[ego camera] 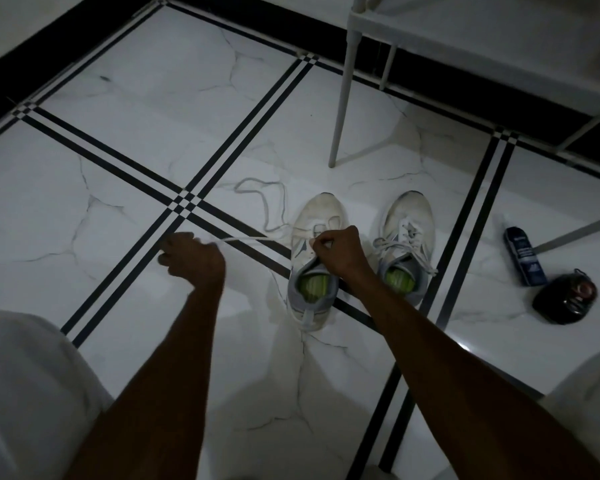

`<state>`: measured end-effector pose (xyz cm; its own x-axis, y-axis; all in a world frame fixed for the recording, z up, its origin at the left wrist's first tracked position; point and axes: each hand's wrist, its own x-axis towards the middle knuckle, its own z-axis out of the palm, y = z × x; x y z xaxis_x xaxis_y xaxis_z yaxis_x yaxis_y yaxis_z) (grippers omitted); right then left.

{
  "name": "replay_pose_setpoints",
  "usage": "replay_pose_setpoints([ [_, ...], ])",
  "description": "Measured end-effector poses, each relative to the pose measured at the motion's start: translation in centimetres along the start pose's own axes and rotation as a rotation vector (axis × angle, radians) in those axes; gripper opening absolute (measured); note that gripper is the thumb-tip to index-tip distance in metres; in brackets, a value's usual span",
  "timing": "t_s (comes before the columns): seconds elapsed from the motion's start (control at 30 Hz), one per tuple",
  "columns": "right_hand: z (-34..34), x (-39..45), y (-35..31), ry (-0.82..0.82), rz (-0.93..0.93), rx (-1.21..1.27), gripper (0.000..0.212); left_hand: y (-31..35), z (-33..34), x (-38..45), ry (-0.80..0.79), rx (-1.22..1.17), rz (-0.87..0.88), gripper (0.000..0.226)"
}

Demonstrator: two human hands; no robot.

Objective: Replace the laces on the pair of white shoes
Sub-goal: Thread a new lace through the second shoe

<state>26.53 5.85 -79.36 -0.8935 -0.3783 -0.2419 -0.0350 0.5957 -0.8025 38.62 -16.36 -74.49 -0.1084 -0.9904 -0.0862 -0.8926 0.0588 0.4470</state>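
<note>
Item: left shoe (317, 258), on tiled floor (118, 161), lace mostly out. Left hand (191, 258), left of the shoe, fingers curled on the lace (253, 239), drawn taut. Right hand (338, 252) pinches at the eyelets, steadying. Advice: pull level, brace the tongue. Laced shoe (407, 244) just right; chair leg (342, 98) beyond; open floor leftward.

Two worn white fabric sneakers (317, 220) (409, 216) show grey collars and lime-green insoles. The glossy white marble-veined floor tiles (136, 98) carry double black border stripes. A dark blue cylindrical bottle (525, 258) lies beside a round black pouch (565, 299).
</note>
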Motion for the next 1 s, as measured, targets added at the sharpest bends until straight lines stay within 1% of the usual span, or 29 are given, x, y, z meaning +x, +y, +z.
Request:
replay_pose_setpoints([
  [0.03,0.1,0.1,0.0,-0.002,0.001,0.002,0.015,0.5,0.5,-1.3,-0.007,-0.022,0.135,0.033],
  [0.07,0.3,0.2,0.0,-0.007,0.009,-0.001,0.017,1.2,0.9,-2.8,-0.052,-0.04,0.289,0.029],
  [0.13,0.7,0.3,0.2,-0.015,0.01,-0.013,0.021,1.9,2.8,-5.2,-0.237,-0.124,0.582,0.026],
  [0.17,0.8,0.3,0.2,-0.014,-0.006,-0.022,0.024,2.3,3.6,-6.1,-0.322,-0.162,0.682,0.029],
  [0.2,0.8,0.4,0.2,-0.01,-0.027,-0.029,0.028,2.6,4.4,-6.9,-0.388,-0.175,0.737,0.033],
  [0.23,0.8,0.4,0.3,-0.012,-0.034,-0.039,0.03,2.8,4.9,-7.7,-0.422,-0.199,0.753,0.033],
  [0.27,0.7,0.5,0.2,-0.016,-0.035,-0.053,0.03,3.0,5.2,-8.3,-0.469,-0.235,0.732,0.03],
  [0.33,0.7,0.4,0.4,-0.032,-0.03,-0.066,0.023,3.2,5.2,-8.9,-0.503,-0.277,0.683,0.019],
  [0.4,0.6,0.4,0.9,-0.034,-0.041,-0.043,0.021,3.2,4.8,-8.4,-0.444,-0.245,0.612,0.007],
  [0.43,0.5,0.5,1.2,-0.031,-0.044,-0.03,0.023,3.1,4.6,-7.5,-0.39,-0.223,0.518,0.008],
  [0.5,0.3,0.6,1.6,-0.019,-0.021,-0.027,0.025,2.0,3.6,-4.9,-0.279,-0.124,0.241,0.022],
  [0.57,0.4,0.7,1.7,-0.017,-0.011,-0.035,0.022,0.1,2.6,-2.4,-0.242,0.003,-0.029,0.034],
  [0.6,0.5,0.7,1.6,-0.018,-0.017,-0.04,0.019,-0.7,2.3,-1.8,-0.256,0.049,-0.095,0.037],
  [0.63,0.7,0.7,1.5,-0.016,-0.025,-0.045,0.016,-1.0,2.1,-1.8,-0.268,0.096,-0.1,0.041],
  [0.67,0.8,0.6,1.4,-0.012,-0.033,-0.047,0.015,-0.9,2.0,-2.3,-0.273,0.135,-0.071,0.045],
  [0.73,1.0,0.6,1.3,-0.001,-0.033,-0.053,0.013,-0.5,2.2,-3.7,-0.28,0.129,0.062,0.049],
  [0.83,0.9,0.5,1.2,0.004,-0.042,-0.07,0.013,0.9,2.6,-5.4,-0.307,-0.021,0.333,0.052],
  [0.9,0.9,0.5,1.2,0.0,-0.062,-0.071,0.017,2.0,3.2,-6.1,-0.365,-0.119,0.553,0.058],
  [0.97,0.9,0.5,1.1,-0.007,-0.065,-0.077,0.023,3.1,4.0,-6.8,-0.448,-0.131,0.765,0.061],
  [1.0,0.9,0.4,1.0,-0.006,-0.064,-0.084,0.027,3.6,4.4,-7.0,-0.48,-0.103,0.835,0.055],
])
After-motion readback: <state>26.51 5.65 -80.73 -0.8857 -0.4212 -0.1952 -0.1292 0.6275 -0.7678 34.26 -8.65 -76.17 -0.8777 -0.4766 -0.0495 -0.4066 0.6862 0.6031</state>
